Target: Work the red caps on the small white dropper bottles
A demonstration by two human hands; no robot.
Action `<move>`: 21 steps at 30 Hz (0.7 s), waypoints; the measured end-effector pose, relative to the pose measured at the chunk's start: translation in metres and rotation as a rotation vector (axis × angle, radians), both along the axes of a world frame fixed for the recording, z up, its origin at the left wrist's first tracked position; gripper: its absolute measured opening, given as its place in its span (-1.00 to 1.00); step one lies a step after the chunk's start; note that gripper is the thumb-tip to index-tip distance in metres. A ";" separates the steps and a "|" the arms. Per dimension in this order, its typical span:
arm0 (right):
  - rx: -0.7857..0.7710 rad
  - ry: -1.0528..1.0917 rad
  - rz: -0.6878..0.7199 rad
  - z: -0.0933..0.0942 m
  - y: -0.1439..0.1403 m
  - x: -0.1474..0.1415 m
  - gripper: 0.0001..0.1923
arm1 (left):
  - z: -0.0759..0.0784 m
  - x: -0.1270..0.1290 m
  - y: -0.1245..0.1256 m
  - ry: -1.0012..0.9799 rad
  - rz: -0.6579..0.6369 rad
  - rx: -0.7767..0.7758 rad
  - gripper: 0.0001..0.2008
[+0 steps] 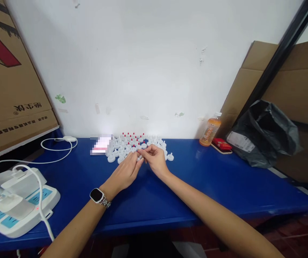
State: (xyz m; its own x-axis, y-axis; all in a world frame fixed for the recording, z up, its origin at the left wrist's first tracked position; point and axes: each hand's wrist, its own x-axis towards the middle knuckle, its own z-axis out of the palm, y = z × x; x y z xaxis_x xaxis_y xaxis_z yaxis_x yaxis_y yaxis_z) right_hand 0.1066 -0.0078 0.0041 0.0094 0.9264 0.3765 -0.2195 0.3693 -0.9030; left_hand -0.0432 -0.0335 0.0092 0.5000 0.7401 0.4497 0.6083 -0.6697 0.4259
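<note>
My left hand [128,166], with a watch on its wrist, is closed around a white nozzle cap [140,156], mostly hidden by the fingers. My right hand [154,160] meets it at the fingertips, thumb and index finger pinched at the top of the same cap. Whether a red tip sits between those fingers is too small to tell. Just beyond both hands, many white nozzle caps [111,158] lie in a spread on the blue table [154,204]. Several at the back carry small red tips [133,134]. One white cap [170,156] lies at the right edge of the group.
A lit phone [102,145], partly blurred, lies left of the caps. At the near left is a power strip [48,200] with chargers and white cables. An orange drink bottle [210,130], a red packet [222,144] and a grey plastic bag [264,136] stand at right. Cardboard flanks both sides.
</note>
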 end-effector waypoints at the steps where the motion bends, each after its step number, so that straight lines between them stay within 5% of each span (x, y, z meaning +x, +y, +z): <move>1: 0.013 -0.003 -0.022 -0.001 -0.001 -0.002 -0.61 | -0.001 0.000 0.001 0.007 0.013 0.007 -0.73; 8: 0.103 -0.174 -0.087 -0.002 -0.006 -0.009 -0.60 | -0.004 -0.006 0.006 0.005 0.054 0.018 -0.72; 13: 0.108 -0.195 0.017 0.005 -0.002 -0.004 -0.70 | -0.003 -0.010 0.008 -0.056 0.026 -0.018 -0.70; 15: 0.132 -0.264 0.013 0.014 0.009 0.006 -0.72 | -0.002 -0.012 0.010 -0.110 0.058 -0.043 -0.63; 18: 0.244 -0.444 -0.193 0.030 0.043 0.029 -0.83 | -0.003 -0.013 0.014 -0.173 0.121 -0.069 -0.51; 21: 0.251 -0.694 -0.313 0.040 0.088 0.048 -0.92 | -0.004 -0.015 0.017 -0.179 0.149 -0.113 -0.61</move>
State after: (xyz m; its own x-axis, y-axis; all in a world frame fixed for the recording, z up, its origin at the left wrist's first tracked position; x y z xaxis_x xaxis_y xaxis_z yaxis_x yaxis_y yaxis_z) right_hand 0.1547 0.0804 0.0439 -0.0580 0.8067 0.5882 0.5093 0.5306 -0.6775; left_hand -0.0578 -0.0167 0.0056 0.3013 0.8501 0.4319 0.6049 -0.5205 0.6027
